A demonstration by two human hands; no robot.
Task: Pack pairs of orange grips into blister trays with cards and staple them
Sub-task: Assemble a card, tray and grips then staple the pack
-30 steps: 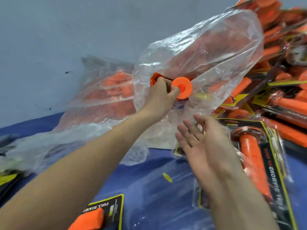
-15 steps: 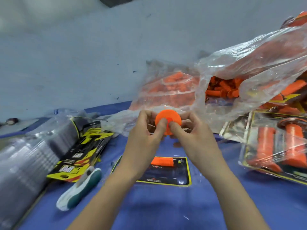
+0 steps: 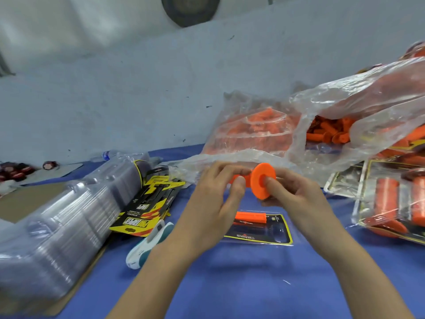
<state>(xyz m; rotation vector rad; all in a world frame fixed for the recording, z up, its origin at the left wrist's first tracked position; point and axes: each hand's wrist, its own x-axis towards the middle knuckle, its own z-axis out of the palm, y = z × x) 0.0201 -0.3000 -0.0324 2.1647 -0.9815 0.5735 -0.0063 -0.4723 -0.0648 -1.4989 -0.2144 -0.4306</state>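
Both hands hold one orange grip in the air over the blue table. My left hand curls round its shaft, thumb on the near side. My right hand holds the round flange end, one fingertip at its centre hole. Right below lies a clear blister tray with a black-and-yellow card and one orange grip in it. A white and teal stapler lies to the left of the tray.
A stack of clear blister trays and a pile of yellow-black cards fill the left. Open plastic bags of orange grips stand behind my hands. Finished packs are heaped at right, and the wall runs along the back.
My left hand pulled the grip out of the bag and brought it down over the tray. My right hand joined it, then took the flange end as the grip turned sideways.
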